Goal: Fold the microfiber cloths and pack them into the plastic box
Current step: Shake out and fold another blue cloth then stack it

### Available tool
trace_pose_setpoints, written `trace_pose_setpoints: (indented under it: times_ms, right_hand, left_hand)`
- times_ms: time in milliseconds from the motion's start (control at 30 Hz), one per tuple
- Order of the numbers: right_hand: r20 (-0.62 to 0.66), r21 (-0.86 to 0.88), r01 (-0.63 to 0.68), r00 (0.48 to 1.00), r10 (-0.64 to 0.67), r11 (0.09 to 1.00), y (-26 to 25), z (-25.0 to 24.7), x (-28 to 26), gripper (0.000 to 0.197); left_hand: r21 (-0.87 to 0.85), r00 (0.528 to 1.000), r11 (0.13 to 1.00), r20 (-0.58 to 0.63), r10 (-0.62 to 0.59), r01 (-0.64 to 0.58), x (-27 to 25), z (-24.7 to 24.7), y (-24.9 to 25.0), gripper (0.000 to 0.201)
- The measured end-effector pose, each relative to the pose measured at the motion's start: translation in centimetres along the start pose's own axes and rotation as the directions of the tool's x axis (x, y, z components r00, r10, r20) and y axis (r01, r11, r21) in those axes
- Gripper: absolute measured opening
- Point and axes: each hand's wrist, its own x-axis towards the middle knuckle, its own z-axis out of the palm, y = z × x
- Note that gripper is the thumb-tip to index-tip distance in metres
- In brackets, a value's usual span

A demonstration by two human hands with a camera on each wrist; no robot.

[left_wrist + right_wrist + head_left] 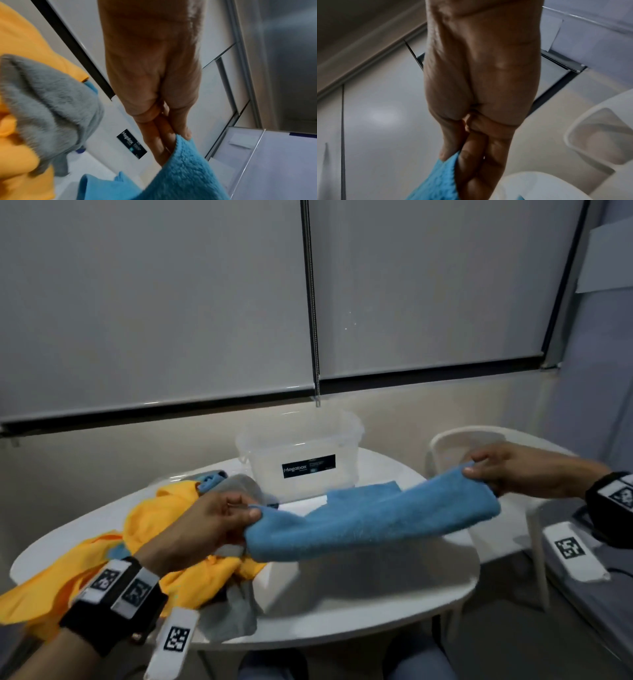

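A blue microfiber cloth (370, 522) hangs stretched in the air above the white table (342, 604). My left hand (219, 518) pinches its left end between thumb and fingers, and my right hand (507, 474) pinches its right end. The wrist views show the same pinches: left hand (171, 135) on blue cloth (180, 175), right hand (471, 155) on blue cloth (436, 182). A clear plastic box (301, 453) with a black label stands open at the table's far side. Another blue cloth (363, 493) lies flat in front of it.
A heap of yellow (164, 515), grey (236, 607) and blue cloths covers the table's left part. A white plastic chair (455, 440) stands right of the table. Window blinds (154, 302) fill the wall behind.
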Motion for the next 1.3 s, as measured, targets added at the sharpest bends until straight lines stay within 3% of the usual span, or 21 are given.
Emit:
trace_pose_setpoints:
  times_ms: [67,200,333,467,633,733,867,1000,1100,1300]
  right_hand:
    - [0.066,-0.066,-0.077,0.995,0.081,0.995,2.3,0.7,0.1,0.043]
    - [0.103,-0.064,-0.213,0.97,0.219,0.975,5.7,3.0,1.2,0.025]
    - [-0.003,-0.072,-0.281,0.959,0.282,0.957,8.6,5.4,3.1,0.018]
    - [-0.079,-0.106,-0.376,0.926,0.369,0.921,11.3,7.5,4.7,0.015]
    - [-0.147,-0.098,-0.395,0.914,0.379,0.914,12.4,8.6,5.2,0.015]
    - [-0.178,-0.109,-0.375,0.918,0.354,0.92,11.8,8.7,5.6,0.014]
    - [-0.245,-0.117,-0.311,0.929,0.276,0.943,8.7,7.7,6.5,0.016]
    - [-0.32,-0.064,-0.206,0.931,0.176,0.976,4.8,5.2,7.4,0.016]
    - [-0.381,-0.006,-0.073,0.922,0.065,0.997,1.5,3.2,7.6,0.016]
    - [-0.537,0.105,0.356,0.806,-0.248,0.929,-9.2,-1.4,5.6,0.024]
  left_hand:
    - [0.046,0.996,0.996,0.043,-0.082,0.081,-0.5,0.5,-1.7,0.012]
    - [0.142,0.984,0.975,0.026,-0.177,0.172,-0.1,1.3,-4.2,0.018]
    - [0.148,0.963,0.959,-0.16,-0.216,0.24,1.6,2.7,-7.4,0.01]
    - [0.209,0.922,0.906,-0.205,-0.328,0.368,2.6,3.8,-10.5,0.008]
    - [0.504,0.92,0.779,-0.305,-0.244,0.374,3.3,3.7,-12.5,0.011]
    - [0.545,0.922,0.751,-0.312,-0.23,0.372,4.5,3.4,-11.9,0.013]
    - [0.438,0.906,0.821,-0.37,-0.206,0.366,6.9,2.7,-9.3,0.013]
    - [0.278,0.896,0.926,-0.428,-0.118,0.254,8.7,2.0,-6.0,0.015]
    - [0.079,0.877,0.995,-0.48,-0.019,0.065,9.5,1.9,-1.7,0.016]
    - [0.026,0.801,0.935,-0.507,0.317,-0.354,9.3,-0.6,10.6,0.014]
